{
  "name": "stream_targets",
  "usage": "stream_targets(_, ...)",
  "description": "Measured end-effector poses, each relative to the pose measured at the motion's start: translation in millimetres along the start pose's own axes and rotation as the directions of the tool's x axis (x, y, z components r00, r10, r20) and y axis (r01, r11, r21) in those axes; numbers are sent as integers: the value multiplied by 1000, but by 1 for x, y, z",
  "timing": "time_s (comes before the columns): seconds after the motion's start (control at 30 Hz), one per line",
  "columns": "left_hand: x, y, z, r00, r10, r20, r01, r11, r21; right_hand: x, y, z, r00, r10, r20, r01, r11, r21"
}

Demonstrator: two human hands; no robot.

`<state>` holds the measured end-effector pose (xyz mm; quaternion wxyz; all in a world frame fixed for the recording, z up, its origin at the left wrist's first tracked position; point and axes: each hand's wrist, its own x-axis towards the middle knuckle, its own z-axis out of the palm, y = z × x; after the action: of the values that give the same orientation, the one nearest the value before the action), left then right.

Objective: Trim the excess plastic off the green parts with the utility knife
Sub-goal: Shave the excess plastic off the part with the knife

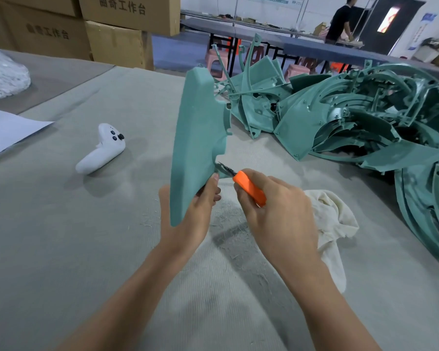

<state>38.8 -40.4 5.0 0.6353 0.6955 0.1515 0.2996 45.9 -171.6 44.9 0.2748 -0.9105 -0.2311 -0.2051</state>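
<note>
A grey fabric-covered table [61, 236] fills the foreground, dusted with fine pale shavings [228, 219] under the hands. The left hand [190, 211] grips the lower end of a flat green part [198, 138], holding it upright above the cloth. The right hand [274, 209] is wrapped around an orange utility knife [249, 188], whose blade touches the part's notched right edge. A heap of green parts [352, 117] lies on the table to the right, with a cream rag [332, 219] just beside the right wrist. A white game controller [102, 150] rests to the left, near a white sheet [8, 130]. Cardboard boxes [112, 29] stack behind, and long dark tables [302, 46] with pink stools [213, 59] stand further back, where a person [340, 21] works.
</note>
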Motion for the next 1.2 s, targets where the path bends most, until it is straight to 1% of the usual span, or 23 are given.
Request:
stream_targets(0.17,0,0,1,999,-9,-37,8,999,-34,1,-5,2,1000,-4,-30,3,1000,-12)
stream_targets(0.27,-2,3,1,999,-18,-32,17,999,-29,1,-6,3,999,-20,-43,19,999,-33)
stream_targets(0.4,-4,7,2,999,-51,11,52,998,-24,0,-5,7,989,-64,-132,57,997,-55)
stream_targets(0.47,-5,9,1,1000,-30,10,30,999,17,1,-6,10,982,-89,-165,80,995,-64)
stream_targets(0.53,-5,9,0,1000,8,-13,-8,1000,13,3,-1,11,987,-70,-143,60,996,-71)
stream_targets(0.6,-8,9,0,998,56,-11,-56,998,-5,5,9,9,996,8,-90,-14,997,-71)
stream_targets(0.67,-9,10,2,995,101,16,-101,995,-3,3,17,5,993,45,-105,-50,998,-45)
stream_targets(0.73,-8,8,4,995,103,12,-103,994,-31,2,17,2,986,12,-165,-16,1000,-27)
stream_targets(0.8,-5,6,4,996,90,-20,-90,996,5,3,16,1,976,3,-216,-3,1000,0)
stream_targets(0.87,-2,6,2,993,98,-69,-95,995,42,4,16,-1,973,11,-231,-3,999,33)
stream_targets(0.93,-1,8,0,989,114,-97,-112,993,35,4,16,-3,973,14,-231,2,998,71)
stream_targets(1.03,-2,11,0,987,130,-96,-127,991,35,4,14,-2,976,5,-218,28,989,148)
stream_targets(1.2,0,9,1,991,113,-73,-120,988,-101,5,12,4,988,15,-156,29,961,275)
